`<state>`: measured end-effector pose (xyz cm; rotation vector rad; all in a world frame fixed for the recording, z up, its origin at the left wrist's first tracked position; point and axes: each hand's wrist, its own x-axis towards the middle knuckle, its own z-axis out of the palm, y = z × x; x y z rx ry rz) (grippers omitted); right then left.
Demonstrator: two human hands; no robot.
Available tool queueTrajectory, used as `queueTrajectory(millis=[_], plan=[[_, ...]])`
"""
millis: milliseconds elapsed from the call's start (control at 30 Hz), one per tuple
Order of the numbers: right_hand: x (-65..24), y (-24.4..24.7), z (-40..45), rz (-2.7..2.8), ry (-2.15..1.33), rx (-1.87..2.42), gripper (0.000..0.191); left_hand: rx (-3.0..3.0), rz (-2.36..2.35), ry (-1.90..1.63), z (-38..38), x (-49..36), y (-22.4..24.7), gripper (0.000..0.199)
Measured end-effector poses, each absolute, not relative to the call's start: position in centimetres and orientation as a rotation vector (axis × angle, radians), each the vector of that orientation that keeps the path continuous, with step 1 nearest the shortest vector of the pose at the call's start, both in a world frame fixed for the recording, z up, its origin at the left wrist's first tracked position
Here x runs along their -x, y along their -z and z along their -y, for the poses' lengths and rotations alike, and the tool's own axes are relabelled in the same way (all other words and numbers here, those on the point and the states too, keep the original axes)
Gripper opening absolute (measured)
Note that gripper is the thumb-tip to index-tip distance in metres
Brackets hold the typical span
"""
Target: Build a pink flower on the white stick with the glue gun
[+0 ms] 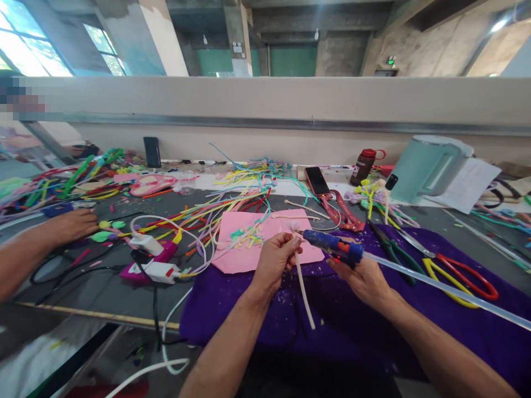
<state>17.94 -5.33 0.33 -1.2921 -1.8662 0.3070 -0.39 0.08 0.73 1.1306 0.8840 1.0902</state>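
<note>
My left hand (pixel 276 260) pinches a cream fuzzy stem (pixel 305 293) that hangs down over the purple cloth (pixel 232 307). A small pale tuft (pixel 293 226) shows at the top of my fingers. My right hand (pixel 360 276) is wrapped round a blue glue gun (pixel 332 243), its nozzle pointing left and close to the tuft. A long clear glue stick (pixel 440 287) runs from the gun's back to the right. Behind my hands lies a pink sheet (pixel 232 254) with small yellow and teal pieces on it.
Scissors (pixel 460 276) and green-handled pliers (pixel 394 249) lie at the right, near a kettle (pixel 427 166), a bottle (pixel 363 166) and a phone (pixel 317 181). Power strips (pixel 155 271) with cables and coloured stems (pixel 215 213) are at the left, where another person's hand (pixel 74 225) rests.
</note>
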Motion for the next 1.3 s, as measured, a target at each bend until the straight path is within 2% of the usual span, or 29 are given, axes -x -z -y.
queueTrajectory(millis=[400,533,633,767,967,1033,1167,1233,1300], plan=[[-18.0,0.0,5.3,1.844,-0.345,1.293,0.029,-1.124,-0.862,-1.083,-0.2,0.5,-0.6,0.027],[-18.1,-0.5,5.4,1.748,-0.566,1.302,0.022,-1.124,-0.876,-1.084,-0.3,0.5,-0.6,0.026],[-18.3,-1.2,5.1,1.612,-0.737,1.244,0.03,-1.104,-0.887,-1.089,-0.3,0.5,-0.6,0.026],[-18.9,-0.8,3.6,1.394,-0.912,1.215,0.033,-1.068,-0.853,-1.1,-0.3,0.6,-0.5,0.026],[-19.9,1.8,1.0,1.42,-1.136,1.525,0.036,-0.959,-0.691,-0.882,-0.2,0.7,-0.7,0.023],[-20.0,2.3,0.8,1.625,-0.963,1.662,0.036,-0.92,-0.636,-0.778,-0.1,0.6,-0.7,0.021],[-19.7,1.6,1.7,1.898,-0.175,1.74,0.027,-0.92,-0.593,-0.652,0.2,0.3,-0.5,0.019],[-19.4,0.8,2.6,1.902,-0.048,1.556,0.021,-0.93,-0.597,-0.628,0.3,0.1,-0.5,0.018],[-19.0,0.1,3.4,1.87,-0.089,1.332,0.014,-0.932,-0.612,-0.629,0.4,0.0,-0.5,0.019]])
